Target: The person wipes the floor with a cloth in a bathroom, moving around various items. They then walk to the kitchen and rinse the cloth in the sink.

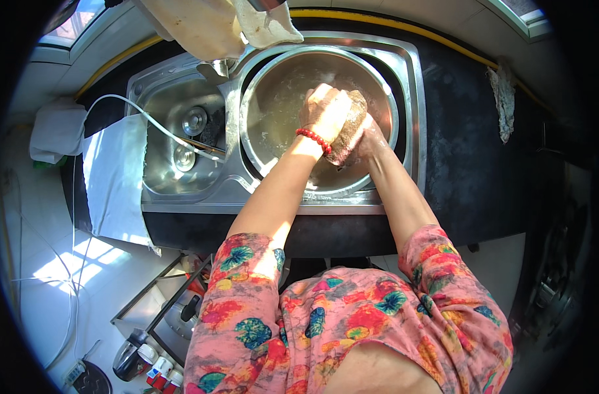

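Both my hands are over a round stainless steel basin (275, 86) of cloudy water, set in the right bowl of a sink. Between them is a wet, bunched brown cloth (352, 129) with a pinkish part at its lower end. My left hand (323, 109), a red bead bracelet (313, 139) at its wrist, clasps the cloth from the left with curled fingers. From the right, my right hand (372, 139) grips it; most of its fingers are hidden behind the cloth.
The left sink bowl (156, 147) holds two metal strainers and a dark scrubber. A white hose (154, 120) arches into it. A pale cloth (115, 182) drapes over the counter edge. Cloths (196, 27) hang above the faucet. A rag (502, 103) hangs at right.
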`<action>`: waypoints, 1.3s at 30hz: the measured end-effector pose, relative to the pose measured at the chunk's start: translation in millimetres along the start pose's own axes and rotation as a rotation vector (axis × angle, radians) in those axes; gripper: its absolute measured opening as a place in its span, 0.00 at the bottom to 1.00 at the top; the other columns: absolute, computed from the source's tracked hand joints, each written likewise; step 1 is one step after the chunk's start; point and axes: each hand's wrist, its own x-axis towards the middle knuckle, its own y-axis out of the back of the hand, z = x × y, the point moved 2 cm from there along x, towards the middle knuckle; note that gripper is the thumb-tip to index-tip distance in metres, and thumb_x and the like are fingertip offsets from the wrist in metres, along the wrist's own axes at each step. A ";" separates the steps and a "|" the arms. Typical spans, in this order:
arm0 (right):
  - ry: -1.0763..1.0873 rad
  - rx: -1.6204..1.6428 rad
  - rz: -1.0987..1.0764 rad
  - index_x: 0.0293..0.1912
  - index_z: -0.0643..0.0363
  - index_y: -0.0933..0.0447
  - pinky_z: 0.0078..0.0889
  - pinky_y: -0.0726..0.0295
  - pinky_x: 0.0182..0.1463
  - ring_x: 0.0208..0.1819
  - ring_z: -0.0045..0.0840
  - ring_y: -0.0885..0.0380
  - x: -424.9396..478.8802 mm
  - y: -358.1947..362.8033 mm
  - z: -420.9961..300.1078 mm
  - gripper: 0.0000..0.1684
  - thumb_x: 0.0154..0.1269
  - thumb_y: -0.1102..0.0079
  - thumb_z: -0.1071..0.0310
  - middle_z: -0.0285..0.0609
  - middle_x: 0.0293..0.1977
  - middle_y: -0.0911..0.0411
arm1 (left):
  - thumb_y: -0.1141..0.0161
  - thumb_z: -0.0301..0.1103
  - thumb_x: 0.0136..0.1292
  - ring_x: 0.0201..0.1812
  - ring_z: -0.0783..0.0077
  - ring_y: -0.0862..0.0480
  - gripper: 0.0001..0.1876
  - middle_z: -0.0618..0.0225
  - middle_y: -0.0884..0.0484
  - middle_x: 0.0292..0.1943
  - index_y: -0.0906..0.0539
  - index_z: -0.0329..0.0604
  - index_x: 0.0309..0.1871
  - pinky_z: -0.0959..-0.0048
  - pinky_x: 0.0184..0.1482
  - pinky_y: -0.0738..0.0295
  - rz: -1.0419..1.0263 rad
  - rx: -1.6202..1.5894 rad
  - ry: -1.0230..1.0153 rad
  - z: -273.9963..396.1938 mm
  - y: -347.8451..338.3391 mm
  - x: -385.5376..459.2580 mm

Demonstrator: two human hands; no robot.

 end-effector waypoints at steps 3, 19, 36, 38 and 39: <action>0.025 -0.033 0.051 0.50 0.62 0.29 0.37 0.21 0.50 0.44 0.31 0.21 0.3 3.3 -10.8 0.19 0.68 0.53 0.59 0.46 0.46 0.22 | 0.49 0.43 0.59 0.47 0.52 0.25 0.14 0.59 0.21 0.39 0.17 0.44 0.34 0.58 0.48 0.28 0.037 -0.013 0.084 -5.4 0.5 4.8; 0.433 -2.350 0.214 0.67 0.42 0.48 0.55 0.27 0.49 0.53 0.53 0.32 -26.2 -23.5 4.5 0.35 0.61 0.54 0.65 0.58 0.53 0.36 | 0.42 0.54 0.53 0.73 0.56 0.65 0.43 0.69 0.63 0.74 0.51 0.68 0.71 0.23 0.58 0.64 -0.602 0.797 -0.055 -40.7 28.3 -41.9; 0.651 -1.155 -0.250 0.48 0.69 0.29 0.21 0.22 0.44 0.36 0.19 0.23 -135.9 -180.4 -79.8 0.23 0.57 0.40 0.63 0.43 0.36 0.23 | 0.22 0.46 0.33 0.72 0.50 0.60 0.68 0.58 0.58 0.72 0.65 0.58 0.72 0.41 0.66 0.62 -0.239 0.016 -0.216 -10.2 63.4 -28.5; 0.688 -1.023 -0.431 0.47 0.67 0.28 0.22 0.21 0.43 0.38 0.19 0.22 -158.8 -210.5 -82.9 0.21 0.58 0.39 0.62 0.43 0.37 0.22 | 0.22 0.52 0.29 0.71 0.46 0.55 0.71 0.54 0.53 0.70 0.65 0.54 0.72 0.39 0.64 0.59 -0.135 -0.209 -0.455 -7.3 73.2 -17.3; 0.712 -0.996 -0.478 0.46 0.66 0.27 0.23 0.20 0.43 0.38 0.20 0.21 -169.3 -221.3 -86.3 0.20 0.59 0.40 0.62 0.43 0.37 0.22 | 0.22 0.55 0.29 0.70 0.44 0.56 0.71 0.52 0.53 0.69 0.65 0.51 0.71 0.41 0.65 0.59 -0.102 -0.321 -0.565 0.9 76.2 -11.5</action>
